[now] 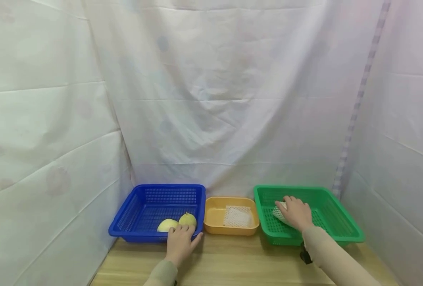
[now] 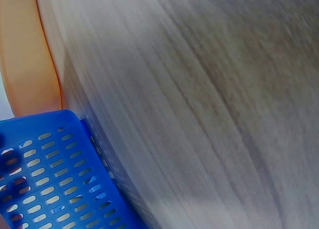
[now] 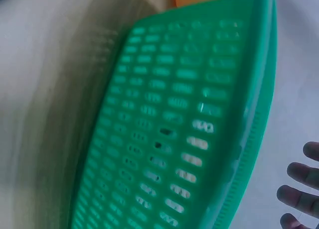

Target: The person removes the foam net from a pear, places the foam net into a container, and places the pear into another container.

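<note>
Over the front rim of the blue basket (image 1: 125, 232), my left hand (image 1: 181, 242) reaches in with loosely bent fingers, right at two round fruits. One is a pale yellow-green fruit (image 1: 166, 225); the other, a greener fruit (image 1: 187, 219), has a short stem on top. My right hand (image 1: 297, 212) is inside the green basket (image 1: 340, 214), over a white foam fruit net (image 1: 280, 212) that it partly covers. What the net contains is hidden. Spread fingers (image 3: 299, 196) of this hand show above the green rim in the right wrist view.
Between the baskets stands a shallow orange-yellow tray (image 1: 214, 216) with flat white foam netting (image 1: 238, 216) in it. All three stand on a wood-grain table (image 1: 233, 258). White cloth (image 1: 215, 99) hangs behind and on both sides.
</note>
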The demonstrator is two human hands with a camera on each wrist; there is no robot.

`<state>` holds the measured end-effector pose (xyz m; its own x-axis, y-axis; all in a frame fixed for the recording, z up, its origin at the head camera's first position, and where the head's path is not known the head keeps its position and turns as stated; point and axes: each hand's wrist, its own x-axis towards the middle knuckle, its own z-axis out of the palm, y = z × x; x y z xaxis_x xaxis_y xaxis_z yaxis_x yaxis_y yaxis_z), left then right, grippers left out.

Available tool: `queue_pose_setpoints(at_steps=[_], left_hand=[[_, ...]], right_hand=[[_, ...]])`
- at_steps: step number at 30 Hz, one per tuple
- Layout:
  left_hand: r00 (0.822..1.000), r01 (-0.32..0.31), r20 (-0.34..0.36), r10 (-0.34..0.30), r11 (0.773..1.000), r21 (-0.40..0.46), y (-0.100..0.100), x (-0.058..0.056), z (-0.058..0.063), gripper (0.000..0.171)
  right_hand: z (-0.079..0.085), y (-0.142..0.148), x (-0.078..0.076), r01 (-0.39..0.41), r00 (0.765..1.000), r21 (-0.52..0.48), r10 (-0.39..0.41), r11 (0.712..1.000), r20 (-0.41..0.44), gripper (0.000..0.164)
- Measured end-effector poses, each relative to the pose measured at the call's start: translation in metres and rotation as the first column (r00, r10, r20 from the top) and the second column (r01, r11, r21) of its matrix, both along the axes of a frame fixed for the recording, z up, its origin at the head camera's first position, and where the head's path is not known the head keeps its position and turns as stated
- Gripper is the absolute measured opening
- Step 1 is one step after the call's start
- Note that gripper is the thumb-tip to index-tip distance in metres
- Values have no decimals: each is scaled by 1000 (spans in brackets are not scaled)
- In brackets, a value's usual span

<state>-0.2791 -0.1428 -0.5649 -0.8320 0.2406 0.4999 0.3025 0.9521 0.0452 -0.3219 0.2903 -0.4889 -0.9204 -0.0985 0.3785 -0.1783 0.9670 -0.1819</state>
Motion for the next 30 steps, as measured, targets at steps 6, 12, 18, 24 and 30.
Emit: queue_pose_setpoints(at_steps=[6, 12, 18, 24, 30], left_hand=[[1000, 0, -7, 0, 1000, 11, 0, 0, 0, 40], [1000, -5, -1, 5, 1000, 20, 0, -1, -1, 36], [1000, 3, 23, -4, 1000, 13, 0, -3, 0, 38], [1000, -2, 25, 2, 1000, 4, 0, -3, 2, 44], [1000, 11, 11, -11, 1000, 17, 0, -4, 3, 38]], right_hand=[[2, 9, -12, 21, 999, -13, -21, 1000, 50, 73], [7, 11, -24, 23, 995, -33, -20, 999, 93, 70], [8, 15, -31, 21, 985, -45, -13, 999, 175, 62], [6, 22, -35, 34, 956, -64, -14, 997, 294, 73], [4, 29, -35, 64, 921, -61, -35, 996, 388, 78]])
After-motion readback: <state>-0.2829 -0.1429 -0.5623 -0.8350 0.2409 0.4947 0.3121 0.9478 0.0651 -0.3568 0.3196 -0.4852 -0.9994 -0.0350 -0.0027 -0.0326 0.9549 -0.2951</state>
